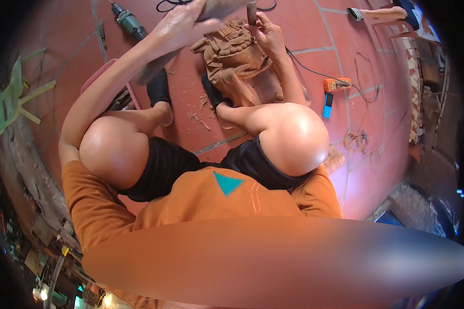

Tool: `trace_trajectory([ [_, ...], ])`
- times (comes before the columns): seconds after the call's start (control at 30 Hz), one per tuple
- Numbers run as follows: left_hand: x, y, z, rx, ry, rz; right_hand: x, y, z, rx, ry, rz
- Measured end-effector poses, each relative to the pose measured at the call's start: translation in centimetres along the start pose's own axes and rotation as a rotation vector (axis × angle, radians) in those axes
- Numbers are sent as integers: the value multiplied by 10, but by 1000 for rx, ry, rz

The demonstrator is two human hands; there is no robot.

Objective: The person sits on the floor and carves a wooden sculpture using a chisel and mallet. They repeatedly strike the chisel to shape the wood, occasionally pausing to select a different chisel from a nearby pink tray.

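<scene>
A brown wooden carving (237, 57) with beads and folds cut in relief lies on the floor beyond my feet. My left hand (183, 24) is closed round a wooden mallet (220, 8), raised at the carving's upper left. A grey-brown length (157, 68) shows behind my left forearm; whether it belongs to the mallet I cannot tell. At the carving's upper right, my right hand (269, 37) grips a chisel (251, 12) by its round shaft. The chisel's tip is not clearly visible.
Wood shavings (200, 117) lie between my feet. A green power tool (128, 21) is at the upper left, a pink stool (99, 74) by my left leg. Right stand an orange power socket (337, 85), a blue phone (328, 105) and cords (357, 140). Another person's leg (381, 13) shows far right.
</scene>
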State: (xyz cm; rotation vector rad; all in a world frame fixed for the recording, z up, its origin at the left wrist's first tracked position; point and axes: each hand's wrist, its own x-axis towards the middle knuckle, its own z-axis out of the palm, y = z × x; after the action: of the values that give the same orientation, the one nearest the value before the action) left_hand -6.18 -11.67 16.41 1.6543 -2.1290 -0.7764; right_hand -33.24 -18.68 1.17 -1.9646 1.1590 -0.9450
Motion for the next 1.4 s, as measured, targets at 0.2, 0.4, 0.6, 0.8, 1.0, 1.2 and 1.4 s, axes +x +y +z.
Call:
trace_trajectory([
  [0.2,-5,-6,-3,-318,-71,36,-1,5,1,55,43,52],
  [0.4,-19,-4,-28,-375,-10,53,-40,1,-24,710,322,194],
  [0.6,-43,20,-62,-375,122,78,-67,-19,-69,719,359,253],
  [0.8,-80,38,-105,-388,250,64,-80,-37,-88,813,301,331],
  [1.0,-123,55,-122,-505,301,28,-67,-36,-71,729,247,301],
  [1.2,-138,60,-97,-707,226,-101,-41,-12,-38,685,190,207],
  [1.4,-124,41,-85,-580,125,-134,-16,15,-11,667,276,178],
])
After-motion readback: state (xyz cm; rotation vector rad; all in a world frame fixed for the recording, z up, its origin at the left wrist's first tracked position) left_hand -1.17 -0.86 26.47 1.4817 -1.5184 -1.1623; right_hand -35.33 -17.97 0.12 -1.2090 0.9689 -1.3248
